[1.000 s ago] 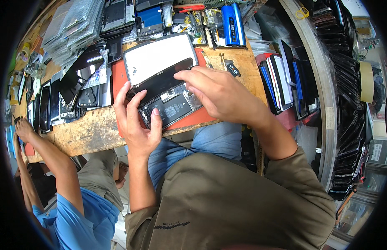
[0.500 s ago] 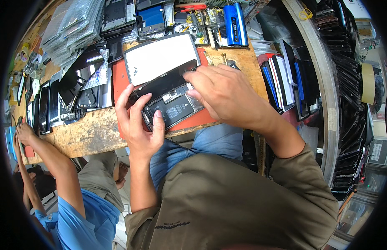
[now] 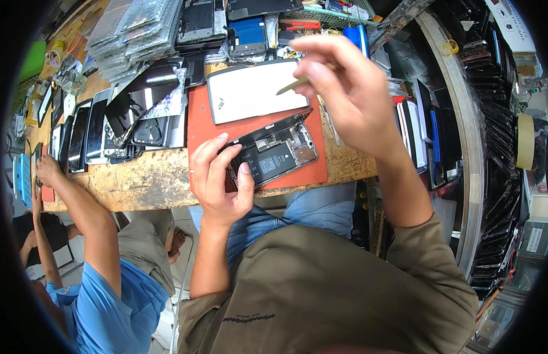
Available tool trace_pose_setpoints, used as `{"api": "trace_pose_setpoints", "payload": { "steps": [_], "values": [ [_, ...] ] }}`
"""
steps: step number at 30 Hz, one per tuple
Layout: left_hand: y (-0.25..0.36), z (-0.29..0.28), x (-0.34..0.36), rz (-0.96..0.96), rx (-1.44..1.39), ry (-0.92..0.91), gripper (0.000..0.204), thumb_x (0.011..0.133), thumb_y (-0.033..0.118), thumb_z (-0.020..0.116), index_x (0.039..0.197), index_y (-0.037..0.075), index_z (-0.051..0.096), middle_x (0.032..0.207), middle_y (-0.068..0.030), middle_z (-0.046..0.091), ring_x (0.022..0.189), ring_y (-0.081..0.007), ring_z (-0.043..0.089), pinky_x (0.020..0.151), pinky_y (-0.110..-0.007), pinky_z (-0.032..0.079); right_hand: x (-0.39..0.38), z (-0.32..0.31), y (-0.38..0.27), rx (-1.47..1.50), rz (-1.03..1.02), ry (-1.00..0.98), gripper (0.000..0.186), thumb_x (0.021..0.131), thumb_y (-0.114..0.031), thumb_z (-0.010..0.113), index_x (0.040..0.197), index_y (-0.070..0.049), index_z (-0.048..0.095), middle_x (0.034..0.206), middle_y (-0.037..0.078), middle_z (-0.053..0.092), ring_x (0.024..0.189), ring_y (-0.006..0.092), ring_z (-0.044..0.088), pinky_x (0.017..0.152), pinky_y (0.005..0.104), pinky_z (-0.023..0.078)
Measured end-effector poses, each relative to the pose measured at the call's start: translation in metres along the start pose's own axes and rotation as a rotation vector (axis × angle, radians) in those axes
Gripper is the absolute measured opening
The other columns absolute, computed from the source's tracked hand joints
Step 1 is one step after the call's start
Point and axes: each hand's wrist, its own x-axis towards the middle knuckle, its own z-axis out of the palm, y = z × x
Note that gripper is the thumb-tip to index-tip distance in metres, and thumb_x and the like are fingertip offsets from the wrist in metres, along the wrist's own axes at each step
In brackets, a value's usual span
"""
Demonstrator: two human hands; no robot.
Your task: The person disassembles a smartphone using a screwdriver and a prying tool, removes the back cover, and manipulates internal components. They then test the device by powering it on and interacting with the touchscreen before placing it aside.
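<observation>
An opened smartphone [image 3: 277, 159] lies tilted over the red mat, its battery and inner boards exposed. Its lifted black screen panel [image 3: 273, 125] leans up along the far long side. My left hand [image 3: 221, 180] grips the phone's left end, fingers over the panel and thumb at the near edge. Raised above the mat's right side, my right hand [image 3: 351, 94] is closed round a slim, pointed olive-brown tool [image 3: 293, 87]; its exact kind is unclear. The tool's tip hangs over a white pad [image 3: 253, 88], apart from the phone. Small dark bits [image 3: 221, 104] lie on that pad.
The red mat [image 3: 200, 103] lies on a worn wooden bench [image 3: 144, 183]. Phone parts [image 3: 97, 135] and stacked bubble-wrap packs [image 3: 129, 44] crowd the left and back. Upright panels [image 3: 418, 130] stand at right. A co-worker's arm [image 3: 79, 212] reaches to the bench's left end.
My right hand has left the phone's upper right corner, moving up and right, and now shows the pointed tool. My left hand still grips the phone. The view has shifted.
</observation>
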Motion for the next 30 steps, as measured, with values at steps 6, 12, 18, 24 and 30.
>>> {"api": "trace_pose_setpoints", "payload": {
  "steps": [6, 12, 18, 24, 30],
  "values": [
    [0.002, 0.0, 0.002, 0.063, 0.029, -0.004, 0.033, 0.078, 0.009, 0.073, 0.111, 0.001, 0.073, 0.128, -0.0181, 0.067, 0.116, -0.0387, 0.065, 0.1, -0.047, 0.052, 0.074, 0.035, 0.057, -0.332, -0.307, -0.235, 0.024, 0.102, -0.003, 0.058, 0.125, 0.0, 0.066, 0.098, 0.014, 0.071, 0.092, 0.0274, 0.073, 0.085, 0.0399, 0.058],
    [0.001, -0.001, 0.001, 0.044, -0.003, -0.02, 0.033, 0.078, 0.008, 0.073, 0.11, 0.001, 0.073, 0.128, -0.0188, 0.068, 0.115, -0.0394, 0.065, 0.1, -0.047, 0.053, 0.097, 0.082, 0.078, -0.51, -0.266, -0.732, 0.015, 0.092, -0.005, 0.069, 0.106, -0.001, 0.074, 0.105, 0.018, 0.073, 0.108, 0.04, 0.07, 0.09, 0.051, 0.056],
    [0.001, -0.002, 0.002, 0.031, -0.024, -0.027, 0.033, 0.077, 0.008, 0.074, 0.109, 0.001, 0.073, 0.126, -0.0193, 0.068, 0.113, -0.0395, 0.066, 0.098, -0.047, 0.054, 0.098, 0.092, 0.078, -0.632, -0.22, -0.858, 0.02, 0.091, -0.01, 0.075, 0.108, -0.002, 0.074, 0.111, 0.017, 0.072, 0.109, 0.0406, 0.07, 0.089, 0.0518, 0.056],
    [0.0, -0.002, 0.001, 0.028, -0.036, -0.024, 0.032, 0.077, 0.008, 0.074, 0.109, 0.001, 0.072, 0.126, -0.0191, 0.068, 0.111, -0.0395, 0.066, 0.097, -0.047, 0.054, 0.094, 0.09, 0.081, -0.535, -0.308, -0.817, 0.024, 0.09, -0.014, 0.078, 0.109, -0.002, 0.073, 0.113, 0.017, 0.071, 0.107, 0.0396, 0.07, 0.086, 0.0512, 0.056],
    [-0.001, 0.0, -0.001, 0.009, -0.038, -0.031, 0.034, 0.077, 0.007, 0.075, 0.111, 0.001, 0.071, 0.125, -0.0184, 0.068, 0.111, -0.0397, 0.066, 0.096, -0.047, 0.054, 0.101, 0.099, 0.079, -0.556, -0.112, -0.864, 0.028, 0.086, -0.016, 0.079, 0.108, 0.0, 0.072, 0.107, 0.018, 0.075, 0.105, 0.0369, 0.072, 0.089, 0.0478, 0.057]
  ]
}}
